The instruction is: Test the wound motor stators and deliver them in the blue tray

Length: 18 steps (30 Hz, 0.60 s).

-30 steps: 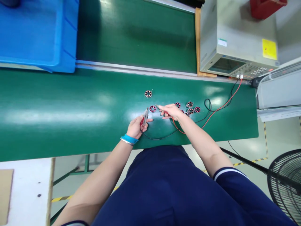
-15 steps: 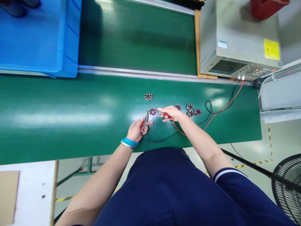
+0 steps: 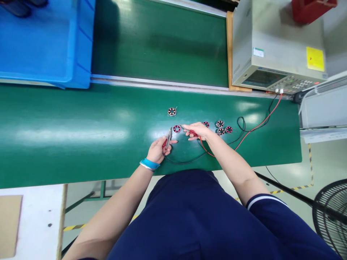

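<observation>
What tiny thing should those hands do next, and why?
Maybe the right hand should gently check that the right clip is properly on the ring. The left hand holds the left clip on the other side. Both tips come close to the ring, but whether they touch it is too small to tell.

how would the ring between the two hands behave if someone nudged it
The ring lies flat, so it would probably slide rather than roll or tip. The glossy green tabletop likely offers it little grip.
</observation>
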{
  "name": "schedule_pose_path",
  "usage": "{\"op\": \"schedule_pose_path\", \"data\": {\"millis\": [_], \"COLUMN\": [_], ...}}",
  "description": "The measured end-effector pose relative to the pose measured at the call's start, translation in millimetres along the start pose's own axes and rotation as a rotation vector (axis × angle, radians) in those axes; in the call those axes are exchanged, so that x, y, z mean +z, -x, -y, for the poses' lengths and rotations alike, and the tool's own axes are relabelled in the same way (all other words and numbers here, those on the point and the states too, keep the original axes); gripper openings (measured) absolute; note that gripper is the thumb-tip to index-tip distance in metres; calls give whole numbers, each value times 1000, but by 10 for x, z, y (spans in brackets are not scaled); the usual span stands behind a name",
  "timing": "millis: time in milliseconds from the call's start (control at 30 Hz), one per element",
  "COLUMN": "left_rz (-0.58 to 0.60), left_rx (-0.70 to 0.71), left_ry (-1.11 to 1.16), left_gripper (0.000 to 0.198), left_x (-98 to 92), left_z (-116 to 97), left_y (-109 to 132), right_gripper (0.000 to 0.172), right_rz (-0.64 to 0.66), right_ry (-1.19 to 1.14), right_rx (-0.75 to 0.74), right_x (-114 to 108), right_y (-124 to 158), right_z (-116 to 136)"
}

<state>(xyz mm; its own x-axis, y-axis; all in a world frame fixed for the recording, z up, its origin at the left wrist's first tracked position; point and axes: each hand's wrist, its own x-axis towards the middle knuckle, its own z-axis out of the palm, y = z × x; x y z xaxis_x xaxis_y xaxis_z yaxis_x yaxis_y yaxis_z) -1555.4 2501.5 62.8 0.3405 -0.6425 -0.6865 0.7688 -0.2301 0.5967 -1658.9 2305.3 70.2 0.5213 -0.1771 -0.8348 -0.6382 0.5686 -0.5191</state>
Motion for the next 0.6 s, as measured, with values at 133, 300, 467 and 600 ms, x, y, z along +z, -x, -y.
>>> {"op": "schedule_pose_path", "data": {"millis": [133, 300, 467, 600], "left_rz": [4, 6, 6, 6], "left_rx": [1, 11, 10, 9], "left_ry": [-3, -6, 4, -2], "left_gripper": [44, 45, 43, 41], "left_x": [-2, -24, -22, -12], "left_z": [0, 20, 22, 14], "left_y": [-5, -18, -26, -21], "right_gripper": [37, 40, 40, 34], "right_rz": [13, -46, -271, -454], "right_ry": [3, 25, 166, 487], "right_rx": [-15, -73, -405, -619], "right_x": [2, 57, 222, 353], "right_y": [17, 48, 114, 190], "right_z": [19, -59, -344, -477]}}
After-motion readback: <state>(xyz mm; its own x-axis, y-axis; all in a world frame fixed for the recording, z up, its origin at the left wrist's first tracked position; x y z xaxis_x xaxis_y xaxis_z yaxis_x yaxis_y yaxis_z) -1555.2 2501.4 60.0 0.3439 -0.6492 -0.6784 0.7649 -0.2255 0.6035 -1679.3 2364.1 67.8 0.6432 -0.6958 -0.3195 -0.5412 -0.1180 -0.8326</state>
